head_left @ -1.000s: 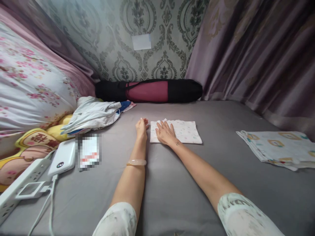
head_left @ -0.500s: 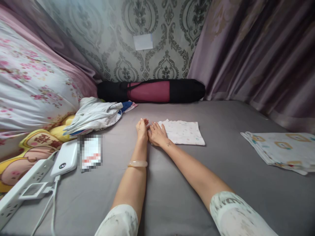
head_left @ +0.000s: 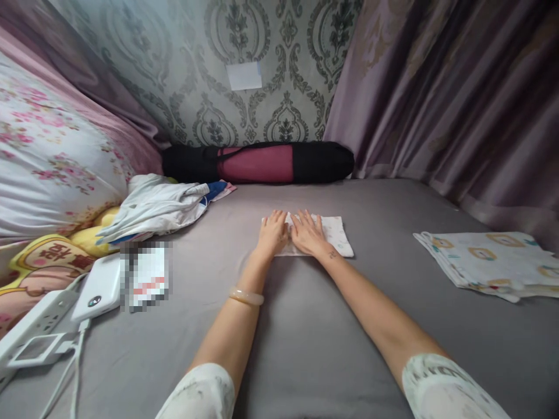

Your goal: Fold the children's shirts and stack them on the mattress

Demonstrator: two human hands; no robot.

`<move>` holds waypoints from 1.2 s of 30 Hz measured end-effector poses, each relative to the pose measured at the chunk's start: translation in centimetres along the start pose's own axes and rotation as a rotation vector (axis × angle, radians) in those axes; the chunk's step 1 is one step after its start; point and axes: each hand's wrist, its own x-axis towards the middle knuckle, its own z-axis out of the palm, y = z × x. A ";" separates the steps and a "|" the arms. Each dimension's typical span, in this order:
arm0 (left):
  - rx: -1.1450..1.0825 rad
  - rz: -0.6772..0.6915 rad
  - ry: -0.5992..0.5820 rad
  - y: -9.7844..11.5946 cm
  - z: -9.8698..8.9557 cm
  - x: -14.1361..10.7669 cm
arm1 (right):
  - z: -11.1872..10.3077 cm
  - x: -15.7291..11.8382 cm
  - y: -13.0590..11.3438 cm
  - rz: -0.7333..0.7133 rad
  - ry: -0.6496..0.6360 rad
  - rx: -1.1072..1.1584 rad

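A small folded white cloth with a faint print lies flat on the grey bed sheet. My left hand rests palm down on its left part, fingers stretched forward. Beside it, my right hand presses flat on the middle of the cloth with its fingers spread. Both hands cover much of the cloth, and its right end shows past my right hand. A pale bangle circles my left forearm.
A folded patterned cloth lies at the right. To the left are a power bank, a power strip, cables and a pile of clothes. A long black and red bag lies along the wall.
My left hand has gone from curled beside the cloth's left edge to lying flat on it. My right hand has slid rightward onto the middle. The view has shifted slightly.
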 end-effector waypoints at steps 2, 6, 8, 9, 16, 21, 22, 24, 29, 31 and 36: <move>0.169 0.037 -0.094 0.5 1.1 -0.6 | 0.0 -0.5 1.4 0.008 -0.020 -0.023; 0.324 0.046 -0.170 0.3 2.4 -1.2 | 0.5 -1.0 2.4 -0.007 -0.057 -0.023; 0.364 0.022 -0.197 0.1 2.6 -1.2 | 0.8 -1.0 2.5 -0.009 -0.057 -0.019; 0.382 0.011 -0.210 0.0 2.6 -1.2 | 1.0 -1.0 2.4 -0.012 -0.049 -0.019; 0.374 0.002 -0.157 -0.1 2.2 -0.9 | 0.8 -0.9 3.2 0.017 -0.003 -0.023; 0.323 -0.059 -0.132 -1.0 2.2 -0.7 | 0.8 -1.1 4.0 0.085 -0.013 -0.021; 0.305 -0.066 -0.129 -1.1 2.2 -0.7 | 0.9 -1.2 4.1 0.088 -0.025 -0.020; 0.274 -0.072 -0.115 -1.1 2.2 -0.7 | 0.9 -1.2 4.2 0.089 -0.039 -0.018; 0.339 -0.095 -0.102 -0.9 1.5 -0.7 | 0.8 -1.3 4.7 0.159 0.030 -0.036; 0.371 -0.128 -0.117 -0.9 1.2 -0.7 | 0.9 -1.4 5.0 0.196 0.039 -0.039; 0.339 -0.136 -0.103 -1.2 1.2 -0.8 | 1.3 -1.5 5.5 0.195 0.058 -0.028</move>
